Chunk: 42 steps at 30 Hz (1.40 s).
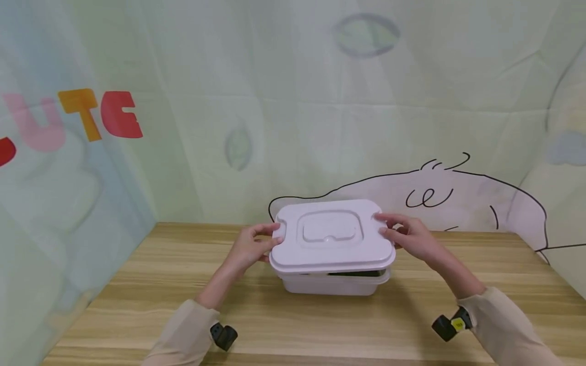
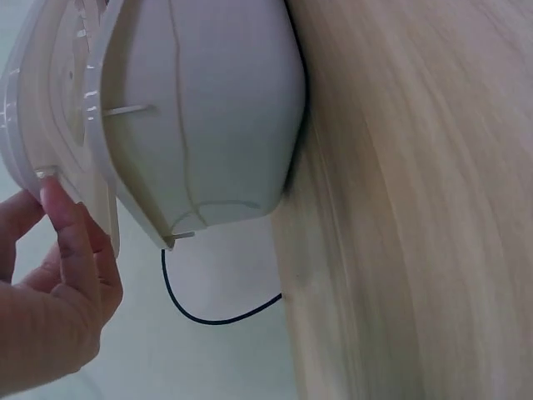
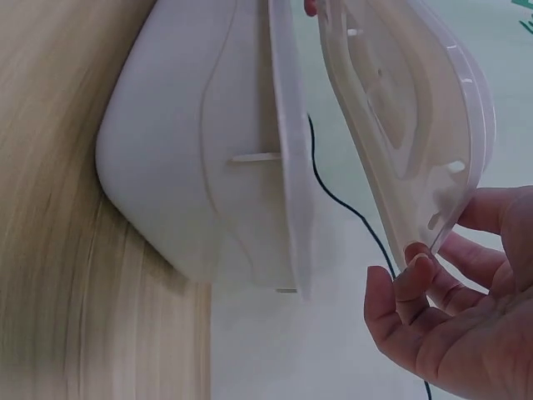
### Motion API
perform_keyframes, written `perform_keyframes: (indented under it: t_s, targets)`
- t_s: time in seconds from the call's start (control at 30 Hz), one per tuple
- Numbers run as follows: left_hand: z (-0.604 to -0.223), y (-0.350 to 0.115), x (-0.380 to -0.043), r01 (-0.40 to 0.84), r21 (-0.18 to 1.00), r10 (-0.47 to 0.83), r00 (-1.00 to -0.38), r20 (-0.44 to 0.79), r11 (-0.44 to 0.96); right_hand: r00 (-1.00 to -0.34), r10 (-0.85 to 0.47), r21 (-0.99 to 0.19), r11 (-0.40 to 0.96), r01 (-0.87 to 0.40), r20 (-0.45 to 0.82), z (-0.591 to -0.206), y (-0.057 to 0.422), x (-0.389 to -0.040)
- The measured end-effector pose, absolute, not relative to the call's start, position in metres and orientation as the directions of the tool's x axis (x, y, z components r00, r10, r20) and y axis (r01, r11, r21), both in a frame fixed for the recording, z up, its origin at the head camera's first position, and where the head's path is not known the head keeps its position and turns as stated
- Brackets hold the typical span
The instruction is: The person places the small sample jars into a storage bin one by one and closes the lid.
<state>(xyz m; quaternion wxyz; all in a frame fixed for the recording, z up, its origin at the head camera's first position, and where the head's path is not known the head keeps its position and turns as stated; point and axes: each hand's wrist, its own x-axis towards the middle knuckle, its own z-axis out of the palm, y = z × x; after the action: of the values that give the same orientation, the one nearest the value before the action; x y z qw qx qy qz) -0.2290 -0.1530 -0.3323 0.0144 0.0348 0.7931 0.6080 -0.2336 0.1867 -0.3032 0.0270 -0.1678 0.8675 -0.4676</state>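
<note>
A white plastic lid [image 1: 331, 235] with a raised rectangular panel is held over a white plastic box [image 1: 329, 284] on the table. My left hand [image 1: 251, 246] pinches the lid's left end, thumb on top and fingers at the edge. At the right end my right hand [image 1: 409, 235] grips the lid the same way. A gap shows between lid and box rim along the front, with something dark green inside [image 1: 359, 273]. In the right wrist view the lid [image 3: 408, 108] is tilted and apart from the box rim [image 3: 291, 158].
The box stands on a wood-grain table [image 1: 192, 284] near its back edge. Behind hangs a pale green printed curtain [image 1: 220, 101] with cartoon drawings and coloured letters. Each sleeve carries a small black wrist camera [image 1: 223, 336].
</note>
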Motion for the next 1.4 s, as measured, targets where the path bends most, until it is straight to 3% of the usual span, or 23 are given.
perform_keyframes:
  t_s: [0.67, 1.4]
  targets:
    - [-0.349, -0.152, -0.237, 0.025, 0.913, 0.032, -0.999, 0.013, 0.407, -0.942, -0.327, -0.795, 0.551, -0.252, 0.072, -0.324, 0.180, -0.244]
    - [-0.343, -0.141, -0.238, 0.090, 0.850, 0.084, -0.995, 0.054, 0.519, -0.936, -0.346, -0.773, 0.574, -0.269, 0.069, -0.336, 0.188, -0.246]
